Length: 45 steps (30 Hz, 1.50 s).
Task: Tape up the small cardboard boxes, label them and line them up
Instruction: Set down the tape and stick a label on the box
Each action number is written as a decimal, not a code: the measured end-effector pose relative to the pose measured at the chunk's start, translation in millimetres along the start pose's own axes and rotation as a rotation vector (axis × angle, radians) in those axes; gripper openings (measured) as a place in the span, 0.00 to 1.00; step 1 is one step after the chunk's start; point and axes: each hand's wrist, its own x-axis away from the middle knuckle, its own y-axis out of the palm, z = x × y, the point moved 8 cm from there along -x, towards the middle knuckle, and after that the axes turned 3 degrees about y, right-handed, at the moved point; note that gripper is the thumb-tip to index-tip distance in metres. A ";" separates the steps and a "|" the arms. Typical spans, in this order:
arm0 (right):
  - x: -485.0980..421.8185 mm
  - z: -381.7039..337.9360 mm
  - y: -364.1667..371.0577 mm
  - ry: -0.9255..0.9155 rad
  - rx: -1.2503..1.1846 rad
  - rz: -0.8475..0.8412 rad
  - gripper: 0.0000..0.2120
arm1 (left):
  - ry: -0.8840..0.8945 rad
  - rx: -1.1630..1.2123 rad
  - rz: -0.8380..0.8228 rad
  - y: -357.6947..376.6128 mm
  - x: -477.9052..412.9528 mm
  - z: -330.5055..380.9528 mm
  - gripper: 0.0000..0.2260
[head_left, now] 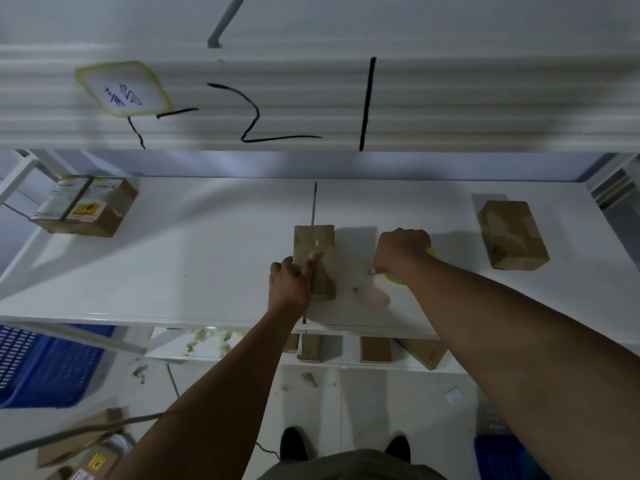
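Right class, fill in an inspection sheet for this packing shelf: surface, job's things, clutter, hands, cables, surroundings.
Surface: white shelf, dark line down its middle.
Job's things: small cardboard box centre; plain box right; labelled box far left; yellow tape roll; pink object, kind unclear.
Clutter: scraps on the floor.
Hands: left hand rests on the small cardboard box; right hand grips the yellow tape roll.
Cables: cable on the floor, lower left.
Surroundings: upper shelf edge with marker writing; blue crate; lower-shelf boxes.

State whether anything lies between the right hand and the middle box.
Nothing visible does: bare shelf separates the right hand, gripping the tape, from the box under the left hand. A pink object lies nearer, off that line.
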 end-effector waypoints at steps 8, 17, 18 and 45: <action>12.7 -14.5 -14.9 -0.126 0.073 0.292 0.20 | -0.060 -0.045 -0.062 7.0 -12.0 -2.6 0.38; 83.6 -42.8 -11.4 -0.489 -0.336 0.623 0.06 | -0.022 -0.126 -0.025 12.1 -9.7 -7.8 0.39; 87.7 -44.7 -2.2 -0.458 -0.305 0.605 0.07 | -0.019 -0.135 -0.019 12.3 -8.9 -8.1 0.38; 45.4 -61.7 26.9 -0.066 -0.768 0.567 0.13 | -0.027 -0.041 -0.107 10.7 -10.7 -16.8 0.32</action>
